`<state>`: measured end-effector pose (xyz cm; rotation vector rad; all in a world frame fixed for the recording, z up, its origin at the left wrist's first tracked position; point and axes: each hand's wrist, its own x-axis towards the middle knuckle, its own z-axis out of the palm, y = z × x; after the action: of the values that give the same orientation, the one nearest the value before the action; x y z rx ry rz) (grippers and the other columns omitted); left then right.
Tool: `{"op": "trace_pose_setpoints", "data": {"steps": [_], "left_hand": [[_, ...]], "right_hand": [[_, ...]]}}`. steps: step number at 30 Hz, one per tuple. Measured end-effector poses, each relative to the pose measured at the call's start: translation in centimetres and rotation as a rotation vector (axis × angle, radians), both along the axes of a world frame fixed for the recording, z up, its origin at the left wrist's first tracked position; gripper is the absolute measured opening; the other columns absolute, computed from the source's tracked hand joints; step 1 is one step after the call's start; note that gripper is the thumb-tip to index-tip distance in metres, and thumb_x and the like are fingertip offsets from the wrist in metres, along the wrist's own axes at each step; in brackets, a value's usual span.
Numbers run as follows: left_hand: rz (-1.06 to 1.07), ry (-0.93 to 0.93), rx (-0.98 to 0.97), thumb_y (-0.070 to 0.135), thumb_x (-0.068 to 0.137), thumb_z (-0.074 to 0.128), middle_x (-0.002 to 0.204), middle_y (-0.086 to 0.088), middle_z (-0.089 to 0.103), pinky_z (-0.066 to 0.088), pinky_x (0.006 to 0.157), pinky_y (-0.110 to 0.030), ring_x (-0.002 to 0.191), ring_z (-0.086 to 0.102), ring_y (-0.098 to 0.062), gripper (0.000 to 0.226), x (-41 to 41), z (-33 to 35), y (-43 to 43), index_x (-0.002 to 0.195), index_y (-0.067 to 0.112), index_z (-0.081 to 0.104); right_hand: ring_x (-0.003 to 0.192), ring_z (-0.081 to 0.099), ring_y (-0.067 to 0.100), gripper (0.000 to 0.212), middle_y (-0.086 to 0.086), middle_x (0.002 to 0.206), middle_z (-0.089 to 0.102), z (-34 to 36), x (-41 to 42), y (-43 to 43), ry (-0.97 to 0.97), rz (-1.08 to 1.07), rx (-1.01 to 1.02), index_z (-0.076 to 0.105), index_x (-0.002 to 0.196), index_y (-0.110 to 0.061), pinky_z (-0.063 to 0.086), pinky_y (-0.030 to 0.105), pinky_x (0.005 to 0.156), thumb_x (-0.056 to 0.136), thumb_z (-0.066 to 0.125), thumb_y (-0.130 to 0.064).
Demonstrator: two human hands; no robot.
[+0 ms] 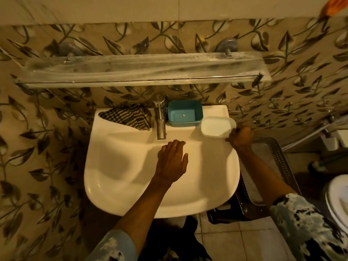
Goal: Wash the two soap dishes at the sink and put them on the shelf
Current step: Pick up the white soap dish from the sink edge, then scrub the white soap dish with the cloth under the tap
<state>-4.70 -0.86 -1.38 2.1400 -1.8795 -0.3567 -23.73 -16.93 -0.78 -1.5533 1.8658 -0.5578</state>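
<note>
A blue soap dish [185,113] sits on the back ledge of the white sink [120,178], just right of the metal tap [160,117]. My right hand [241,137] grips the near right corner of a white soap dish [216,127], which is at the sink's right rim beside the blue one. My left hand [172,159] hovers flat over the basin below the tap spout, fingers relaxed, holding nothing. Above the sink a dusty glass shelf [139,70] runs along the tiled wall with nothing on it.
A striped cloth [128,116] lies on the sink's back left ledge. A dark perforated plastic stool or basket [273,166] stands right of the sink, with a white toilet [339,200] at the far right edge. No water runs from the tap.
</note>
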Motion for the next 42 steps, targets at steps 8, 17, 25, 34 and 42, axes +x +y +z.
{"op": "trace_pose_setpoints", "data": {"steps": [8, 17, 25, 34, 42], "left_hand": [[0.198, 0.227, 0.009, 0.024, 0.095, 0.050, 0.076, -0.010, 0.067, 0.036, 0.060, -0.027, 0.071, 0.061, -0.026, 0.026, 3.5, -0.9, 5.1, 0.074, 0.010, 0.057], [0.441, 0.430, 0.057, 0.016, 0.092, 0.055, 0.061, -0.024, 0.062, 0.046, 0.060, -0.040, 0.060, 0.060, -0.035, 0.040, 9.0, -0.9, 8.1, 0.061, -0.009, 0.058], [0.492, 0.506, 0.067, 0.015, 0.091, 0.054, 0.063, -0.033, 0.059, 0.049, 0.063, -0.045, 0.056, 0.053, -0.033, 0.043, 12.4, -1.3, 9.6, 0.061, -0.015, 0.055], [0.468, 0.529, 0.142, 0.017, 0.093, 0.054, 0.055, -0.024, 0.048, 0.043, 0.060, -0.038, 0.054, 0.047, -0.030, 0.048, 13.2, -2.5, 10.0, 0.049, 0.001, 0.044], [0.448, 0.535, 0.161, 0.018, 0.092, 0.055, 0.048, -0.007, 0.039, 0.035, 0.057, -0.029, 0.049, 0.041, -0.019, 0.052, 13.0, -2.9, 9.0, 0.045, 0.014, 0.033]], "right_hand": [[0.071, 0.067, 0.033, 0.025, 0.024, 0.096, 0.069, 0.1, 0.3, 7.2, -0.165, 0.020, -0.005, 0.061, 0.106, 0.012, 0.058, 0.045, 0.070, 0.097, 0.051, -0.008], [0.071, 0.061, 0.023, 0.025, 0.022, 0.106, 0.064, -2.1, 4.4, 11.5, -0.262, 0.043, 0.120, 0.059, 0.113, 0.007, 0.059, 0.051, 0.077, 0.095, 0.054, -0.010], [0.084, 0.067, 0.041, 0.021, 0.007, 0.074, 0.061, -4.1, 7.2, 11.6, -0.270, 0.039, 0.227, 0.059, 0.098, 0.011, 0.054, 0.059, 0.082, 0.089, 0.062, -0.008], [0.111, 0.058, 0.039, 0.038, 0.022, 0.120, 0.061, -4.6, 8.9, 11.6, -0.246, -0.003, 0.214, 0.058, 0.115, 0.003, 0.050, 0.054, 0.094, 0.084, 0.071, -0.015], [0.091, 0.065, 0.028, 0.034, 0.018, 0.099, 0.069, -2.5, 9.3, 12.4, -0.146, 0.085, -0.039, 0.065, 0.108, 0.001, 0.051, 0.043, 0.091, 0.080, 0.076, -0.015]]}}
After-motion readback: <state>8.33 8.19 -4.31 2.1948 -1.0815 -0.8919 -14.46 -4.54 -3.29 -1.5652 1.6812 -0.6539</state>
